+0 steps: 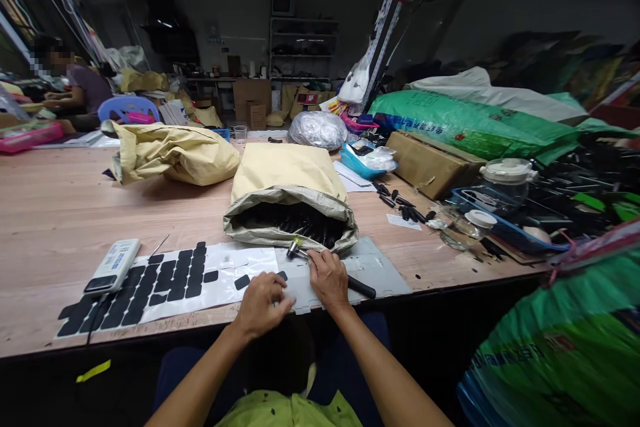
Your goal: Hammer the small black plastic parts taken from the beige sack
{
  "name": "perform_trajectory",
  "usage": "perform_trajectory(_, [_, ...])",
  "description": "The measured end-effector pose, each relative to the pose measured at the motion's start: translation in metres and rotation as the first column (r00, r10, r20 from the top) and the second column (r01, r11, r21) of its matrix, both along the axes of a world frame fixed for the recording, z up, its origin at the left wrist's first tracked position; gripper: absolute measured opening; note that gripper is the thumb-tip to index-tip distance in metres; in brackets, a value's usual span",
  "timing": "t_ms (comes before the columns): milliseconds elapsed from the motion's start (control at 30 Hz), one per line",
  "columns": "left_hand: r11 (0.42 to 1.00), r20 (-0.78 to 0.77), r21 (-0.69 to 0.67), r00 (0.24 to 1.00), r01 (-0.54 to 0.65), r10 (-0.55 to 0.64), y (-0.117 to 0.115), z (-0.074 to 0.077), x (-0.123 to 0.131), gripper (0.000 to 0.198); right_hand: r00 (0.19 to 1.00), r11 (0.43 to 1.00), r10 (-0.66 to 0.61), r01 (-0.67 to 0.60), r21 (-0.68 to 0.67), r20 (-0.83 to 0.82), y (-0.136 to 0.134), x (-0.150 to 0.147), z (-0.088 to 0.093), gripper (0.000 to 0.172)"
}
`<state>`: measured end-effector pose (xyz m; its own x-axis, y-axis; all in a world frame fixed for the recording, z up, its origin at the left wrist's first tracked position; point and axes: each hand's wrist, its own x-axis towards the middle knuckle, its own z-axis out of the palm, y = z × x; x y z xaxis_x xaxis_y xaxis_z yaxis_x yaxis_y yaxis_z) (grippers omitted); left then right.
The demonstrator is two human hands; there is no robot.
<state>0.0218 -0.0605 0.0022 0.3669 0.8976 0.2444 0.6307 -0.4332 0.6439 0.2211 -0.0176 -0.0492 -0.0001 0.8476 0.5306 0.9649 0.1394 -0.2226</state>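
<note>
Right hand (329, 278): curled around long, black-handled metal tool (362, 287).
Left hand (263, 303): half-curled; cannot tell if holding anything.
Tool care: best steadied flat.

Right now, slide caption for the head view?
Right hand on hammer, left hand near white sheet, open sack beyond.

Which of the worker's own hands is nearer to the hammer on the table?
Right. The right hand lies over the shaft of the hammer, while the left hand is off to its left, not touching it.
</note>
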Motion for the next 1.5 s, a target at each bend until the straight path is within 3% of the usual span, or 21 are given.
perform_trajectory(133, [0.982, 0.024, 0.097, 0.987, -0.159, 0.158, 0.074, 0.026, 0.030, 0.017, 1.000, 1.000, 0.007, -0.007, 0.004, -0.001, 0.000, 0.001, -0.001, 0.024])
perform_trajectory(233, [0.958, -0.177, -0.015, 0.944, -0.286, 0.279, 0.127, 0.036, 0.051, 0.025, 1.000, 1.000, 0.022, -0.021, 0.013, -0.016, 0.000, 0.002, 0.000, 0.024])
perform_trajectory(300, [0.941, -0.286, -0.083, 0.913, -0.328, 0.292, 0.149, 0.036, 0.062, 0.027, 0.999, 1.000, 0.027, -0.026, 0.011, -0.028, 0.000, 0.002, 0.000, 0.024])
perform_trajectory(400, [0.925, -0.370, -0.134, 0.884, -0.355, 0.285, 0.164, 0.030, 0.072, 0.021, 0.999, 1.000, 0.025, -0.025, -0.007, -0.043, 0.001, 0.002, 0.001, 0.024])
perform_trajectory(667, [0.868, -0.498, -0.192, 0.808, -0.457, 0.315, 0.170, 0.033, 0.086, 0.031, 0.998, 0.999, 0.019, -0.021, -0.041, -0.052, 0.001, 0.000, 0.005, 0.025])
perform_trajectory(800, [0.847, -0.469, -0.236, 0.819, -0.476, 0.330, 0.172, 0.043, 0.073, 0.030, 0.998, 0.999, 0.018, -0.020, -0.032, -0.060, 0.000, 0.000, 0.004, 0.024])
perform_trajectory(900, [0.860, -0.329, -0.230, 0.868, -0.455, 0.371, 0.162, 0.050, 0.047, 0.023, 0.998, 0.999, 0.016, -0.018, -0.028, -0.059, 0.000, 0.000, 0.004, 0.024])
perform_trajectory(1000, [0.926, -0.089, -0.207, 0.949, -0.316, 0.304, 0.135, 0.051, 0.012, 0.020, 0.998, 0.999, 0.013, -0.015, -0.034, -0.058, 0.000, 0.000, 0.006, 0.025])
perform_trajectory(1100, [0.959, -0.035, -0.241, 0.989, -0.147, 0.143, 0.101, 0.040, -0.020, 0.021, 0.999, 0.999, 0.004, -0.006, -0.047, -0.051, 0.000, -0.001, 0.008, 0.025])
perform_trajectory(1200, [0.939, -0.120, -0.317, 0.987, -0.136, 0.103, 0.075, 0.022, -0.036, 0.018, 0.999, 0.998, -0.002, 0.000, -0.060, -0.039, 0.000, -0.001, 0.009, 0.025])
perform_trajectory(1333, [0.967, -0.154, -0.231, 0.986, -0.104, 0.069, 0.066, 0.005, -0.030, 0.013, 0.999, 0.998, -0.009, 0.007, -0.058, -0.039, 0.000, -0.001, 0.007, 0.025])
perform_trajectory(1500, [0.989, -0.084, -0.127, 0.995, -0.070, 0.060, 0.068, -0.007, -0.012, 0.017, 0.999, 0.999, -0.004, 0.002, -0.046, -0.043, -0.001, -0.001, 0.005, 0.024])
